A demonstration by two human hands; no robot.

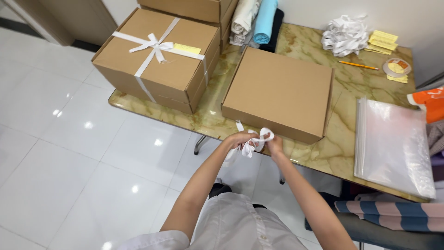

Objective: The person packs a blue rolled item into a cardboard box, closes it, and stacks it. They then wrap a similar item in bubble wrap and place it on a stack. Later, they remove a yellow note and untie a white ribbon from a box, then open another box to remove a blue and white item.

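Observation:
Both my hands meet at the table's near edge, just in front of a plain closed cardboard box (pixel 277 90). My left hand (pixel 238 139) and my right hand (pixel 274 144) each pinch a white ribbon (pixel 257 139), which loops and bunches between them. One end of the ribbon runs up toward the box's front wall. The box lies flat on the marbled table (pixel 319 148) with no ribbon across its lid.
A cardboard box tied with a white ribbon bow (pixel 157 53) and yellow tag sits at left, overhanging the table edge. Rolled fabrics (pixel 256 21), a heap of white ribbon (pixel 344 34), yellow notes, a pencil (pixel 358 65), tape and clear plastic bags (pixel 393 146) lie around.

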